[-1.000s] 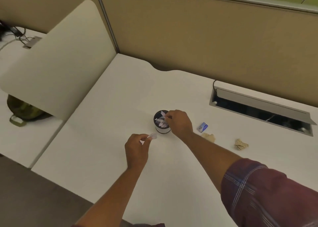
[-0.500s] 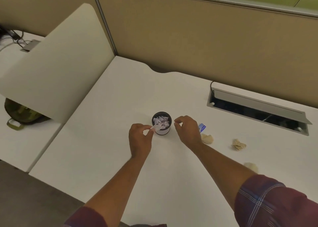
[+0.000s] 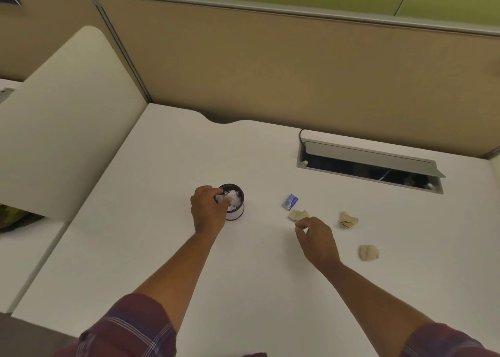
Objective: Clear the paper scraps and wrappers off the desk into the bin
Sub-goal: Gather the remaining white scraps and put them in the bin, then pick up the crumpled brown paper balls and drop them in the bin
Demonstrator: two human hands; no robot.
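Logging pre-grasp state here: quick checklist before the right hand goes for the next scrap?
1. Small round white bin with black rim upright on the white desk: ok.
2. Left hand clear of the bin mouth: not ok, fingers sit over the rim.
3. Left hand's scrap released: cannot tell.
4. Right hand empty: ok, nothing visible in it.
5. Nearest crumpled beige paper ball reachable: ok, just beyond the fingertips.
6. Room left in bin: cannot tell; white scraps show near the rim. The blue wrapper and two more beige balls wait.
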